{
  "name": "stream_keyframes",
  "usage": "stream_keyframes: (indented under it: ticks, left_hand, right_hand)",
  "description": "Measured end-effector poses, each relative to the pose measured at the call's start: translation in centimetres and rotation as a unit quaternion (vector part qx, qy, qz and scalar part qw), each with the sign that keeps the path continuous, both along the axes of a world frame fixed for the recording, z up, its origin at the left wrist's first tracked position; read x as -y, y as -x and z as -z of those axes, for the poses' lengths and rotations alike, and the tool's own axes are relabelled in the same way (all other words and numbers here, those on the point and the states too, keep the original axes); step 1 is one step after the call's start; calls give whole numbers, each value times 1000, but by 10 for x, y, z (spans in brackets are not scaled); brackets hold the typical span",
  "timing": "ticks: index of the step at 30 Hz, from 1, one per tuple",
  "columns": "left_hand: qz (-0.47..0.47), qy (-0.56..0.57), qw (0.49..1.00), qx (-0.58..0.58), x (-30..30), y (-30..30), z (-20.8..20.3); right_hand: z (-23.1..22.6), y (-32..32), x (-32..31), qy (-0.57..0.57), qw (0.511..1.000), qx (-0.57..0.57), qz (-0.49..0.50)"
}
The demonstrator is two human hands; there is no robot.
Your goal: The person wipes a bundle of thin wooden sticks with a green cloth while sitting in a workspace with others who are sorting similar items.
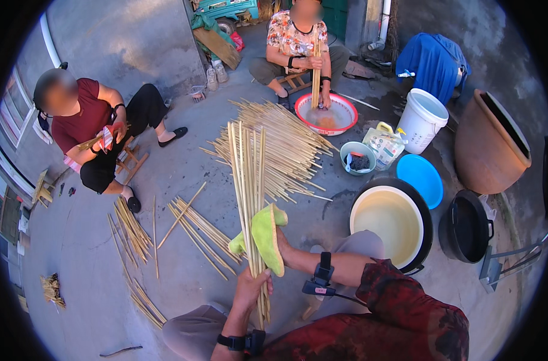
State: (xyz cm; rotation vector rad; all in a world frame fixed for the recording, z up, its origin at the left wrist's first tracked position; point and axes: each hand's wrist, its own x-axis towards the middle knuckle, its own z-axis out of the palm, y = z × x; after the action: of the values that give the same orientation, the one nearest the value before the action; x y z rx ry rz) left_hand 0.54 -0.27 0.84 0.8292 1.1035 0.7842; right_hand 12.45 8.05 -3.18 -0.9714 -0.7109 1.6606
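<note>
Upright in front of me stands a bundle of long, straw-coloured stalks [245,174]. My left hand [250,289] is closed round its lower part, with the thumb lying across the stalks. Higher up, a bright green cloth [266,237] is folded round the bundle. My right hand [285,248] grips this cloth from the right; its fingers are mostly hidden under the fabric. The stalk tips fan out slightly above the cloth, and the lower ends come down over my lap.
Loose stalks [280,147] lie spread ahead, smaller groups [205,231] at left. One person [84,114] sits left; another [298,42] holds stalks over a red-rimmed basin [350,123]. At right stand a cream tub [361,201], white bucket [420,120], blue basin [427,180] and clay jar [485,144].
</note>
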Motion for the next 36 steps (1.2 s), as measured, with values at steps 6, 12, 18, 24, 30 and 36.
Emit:
stream_keyframes:
  ticks: [6,12,18,24,30,36]
  left_hand:
    - [-14,7,1000,10,1,4,0]
    - [-24,20,999,-2,2,7,3]
    - [-29,20,999,16,3,8,3]
    - [-35,33,999,7,5,10,2]
    - [-35,23,999,19,7,13,2]
    - [-34,32,999,15,7,15,3]
  right_hand:
    - [-19,3,2,22,999,-22,-29]
    - [-33,4,6,-7,999,4,-41]
    - [-31,8,6,0,1000,10,-27]
    - [-20,12,2,2,1000,6,-28]
    - [-19,14,-1,18,999,-14,-27]
    - [-25,18,-1,23,999,-28,-23]
